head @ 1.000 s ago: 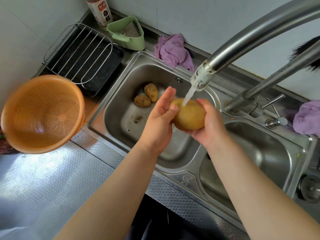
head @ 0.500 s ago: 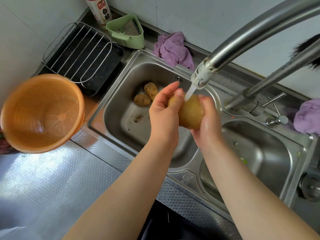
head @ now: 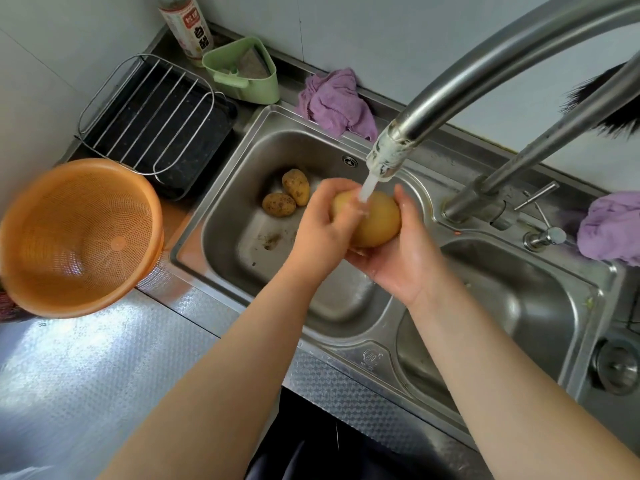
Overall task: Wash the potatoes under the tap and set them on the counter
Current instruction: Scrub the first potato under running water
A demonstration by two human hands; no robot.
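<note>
Both grips on one potato (head: 377,220), held over the left basin of the sink (head: 221,216), directly under the tap (head: 485,74) spout. Left hand (head: 322,233): fingers curled over the potato's left end and top, back of hand toward camera, forearm running down-left to the frame's bottom edge. Right hand (head: 405,258): palm up, cupping the potato from beneath, thumb raised along its right side; forearm runs down-right. Water stream (head: 367,188) lands on the potato's top, at the left fingertips.

Held potato: large, oval, smooth yellow-tan skin, wet, no dirt specks visible on the exposed face.

Two more potatoes lie on the left basin floor at its far side, touching each other: potato A (head: 278,204), nearer and rounder; potato B (head: 296,187), behind it, longer. Both dark-speckled with soil. Small dirt smear (head: 272,240) on the basin floor near them.

Right basin (head: 519,306) sits under the right forearm. Orange colander (head: 79,237) stands on the bench (head: 86,375) left of the sink, tilted toward camera. Wire rack (head: 152,123) on a dark tray behind it. Green holder (head: 246,71) and bottle (head: 187,26) at the back wall. Purple cloth (head: 336,102) behind the left basin; second purple cloth (head: 613,226) at far right.
</note>
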